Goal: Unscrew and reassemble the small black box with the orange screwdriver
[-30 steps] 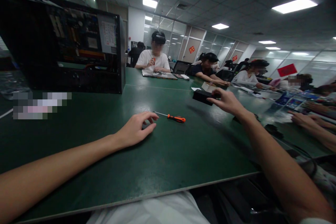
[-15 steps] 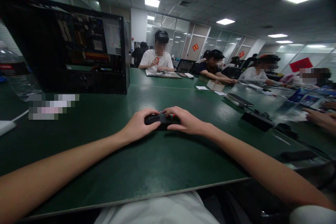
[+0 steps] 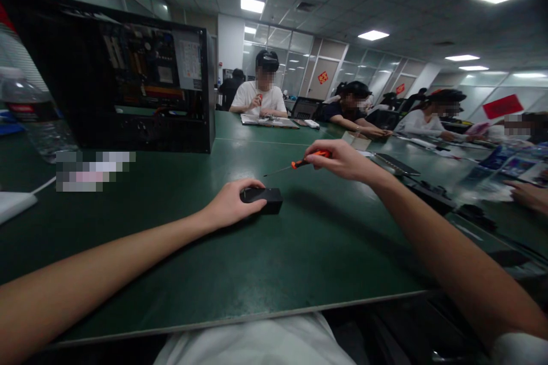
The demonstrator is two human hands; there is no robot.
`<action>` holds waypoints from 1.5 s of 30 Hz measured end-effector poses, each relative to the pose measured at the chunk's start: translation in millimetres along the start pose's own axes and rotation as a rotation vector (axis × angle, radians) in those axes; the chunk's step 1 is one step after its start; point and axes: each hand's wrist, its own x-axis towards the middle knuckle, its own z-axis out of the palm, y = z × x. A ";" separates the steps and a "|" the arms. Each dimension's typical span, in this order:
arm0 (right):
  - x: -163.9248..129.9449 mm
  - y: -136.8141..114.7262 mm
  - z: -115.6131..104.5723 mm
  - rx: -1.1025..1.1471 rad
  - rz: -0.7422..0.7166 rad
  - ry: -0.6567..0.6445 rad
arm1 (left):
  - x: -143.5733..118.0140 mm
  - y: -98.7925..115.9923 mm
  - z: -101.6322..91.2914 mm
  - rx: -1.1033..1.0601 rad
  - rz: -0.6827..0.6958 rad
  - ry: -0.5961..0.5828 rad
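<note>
My left hand (image 3: 234, 203) is closed around the left end of a small black box-shaped part (image 3: 273, 201) on the green table, thumb on the near side and fingers over the far side. What kind of part it is I cannot make out. Raised above the table to the right, my right hand (image 3: 336, 159) grips a screwdriver (image 3: 299, 163) by its orange and black handle. The thin shaft points left and slightly down, its tip just above and behind the black part, apart from it.
An open black computer case (image 3: 171, 102) stands at the back left beside a plastic bottle (image 3: 40, 117). A white object with a cable (image 3: 17, 205) lies at the left edge. Several people sit around the table, one person (image 3: 259, 97) straight across. Flat devices (image 3: 394, 163) lie at right.
My right hand has left the black part and moved up and to the right with the screwdriver. My left hand stays on the part.
</note>
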 end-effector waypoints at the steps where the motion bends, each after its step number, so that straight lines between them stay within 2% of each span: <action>1: 5.8 -12.1 -13.2 0.004 0.021 -0.063 | -0.1 -0.2 0.0 -0.004 0.016 -0.005; 4: 24.1 -47.8 -46.3 -0.078 -0.002 -0.309 | -0.3 -1.1 -0.1 -0.005 0.035 -0.029; 7: 39.9 -73.0 -61.9 -0.183 -0.064 -0.472 | -0.3 -1.7 -0.7 -0.002 0.025 -0.053; 11: 52.0 -83.1 -58.2 -0.270 -0.099 -0.424 | -0.1 -2.1 -1.8 -0.004 0.015 -0.068; 16: 57.5 -77.9 -46.9 -0.308 -0.115 -0.441 | 0.8 -3.5 -2.6 -0.009 0.026 -0.088; 30: 63.6 -74.0 -41.0 -0.287 -0.182 -0.442 | 0.0 -1.6 -2.6 -0.012 0.020 -0.081; 37: 65.1 -76.9 -33.4 -0.225 -0.270 -0.415 | -0.4 -1.5 -2.5 -0.022 -0.033 -0.080; 45: 68.5 -88.6 -22.1 -0.169 -0.422 -0.299 | -3.6 0.2 -1.3 0.051 -0.026 -0.048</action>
